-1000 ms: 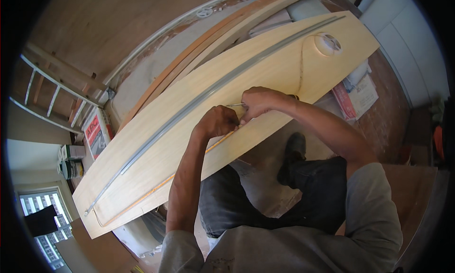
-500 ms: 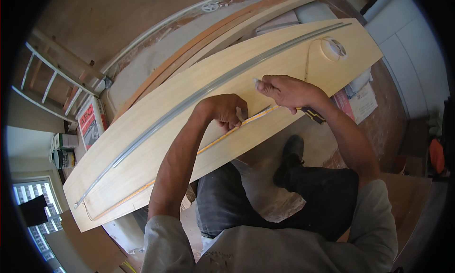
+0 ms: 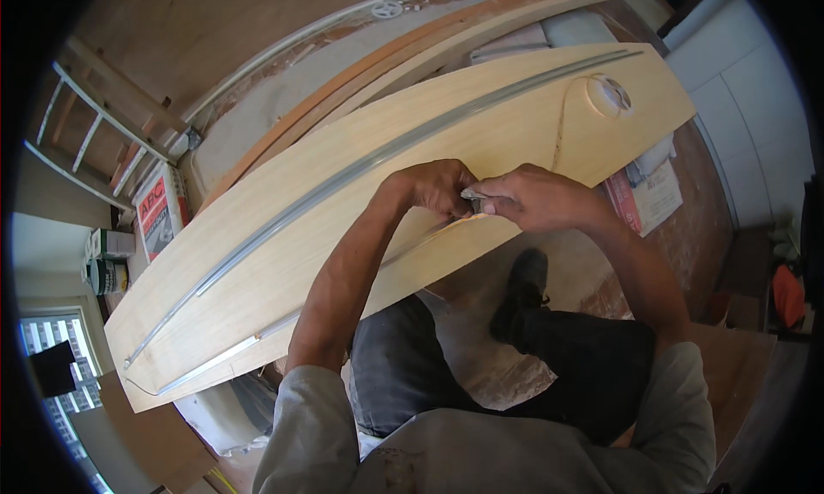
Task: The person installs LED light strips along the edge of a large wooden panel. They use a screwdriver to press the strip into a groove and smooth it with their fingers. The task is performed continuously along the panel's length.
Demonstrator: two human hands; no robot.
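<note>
My left hand (image 3: 433,185) has its fingers curled down at a thin metal strip (image 3: 227,357) lying along the near side of the pale curved-edged board (image 3: 326,176); what they grip is hidden. My right hand (image 3: 541,198) is closed around a small silvery metal piece (image 3: 472,195), right beside the left fingertips. A bit of orange (image 3: 463,218) shows beneath the hands. A grey metal strip (image 3: 257,245) runs along the board's far side. A white reel (image 3: 608,96) rests at the board's right end, a thin cord-like strip trailing from it toward my hands.
Timber planks (image 3: 360,65) lie behind the board. A white ladder-like frame (image 3: 86,112), a red-and-white bag (image 3: 159,211) and tubs (image 3: 110,275) are at left. A printed package (image 3: 652,193) sits under the right end. My legs and shoe (image 3: 528,279) are below the near edge.
The orange line along the near strip has mostly disappeared, baring silvery metal. My left hand moved right and my right hand dropped, bringing them together; the yellow-black tape measure no longer shows.
</note>
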